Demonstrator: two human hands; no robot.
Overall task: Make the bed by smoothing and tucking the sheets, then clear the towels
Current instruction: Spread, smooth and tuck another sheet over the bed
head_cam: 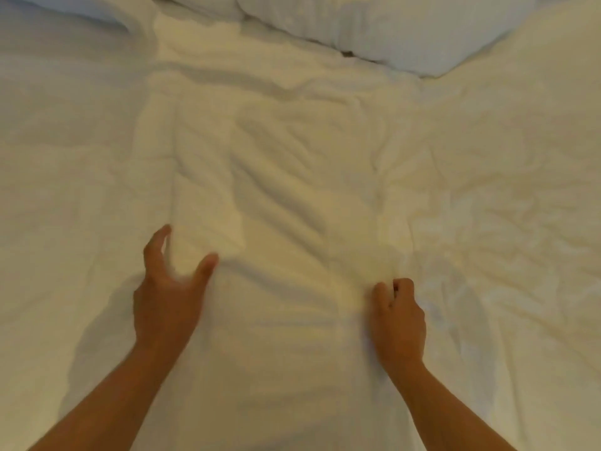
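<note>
The whole view is filled by the sheet (pixel 292 177), white and soft, spread under both hands and running away from them to the pillows (pixel 406 30) at the far edge. It is marked by long diagonal ridges that fan outward from the space between the two hands, and by finer crumpling out beyond the right hand; on the outer side of the left hand it lies flatter. No towels are seen. The left hand (pixel 169 294) is held wide open, thumb and fingers spread apart and lifted a little above the cloth, with nothing taken hold of. The right hand (pixel 398 317) is curled, fingers bent under; a fold of sheet seems to be pinched at its fingertips, though the blur leaves this uncertain. The risk is judged to lie in an uneven pull: if the cloth is drawn by the right hand alone while the left is off it, the ridges between them are likely to be dragged sideways and bunched rather than flattened. A sharp tug could also be expected to shift the pillows, or to pull the far edge loose before any tucking is done.
</note>
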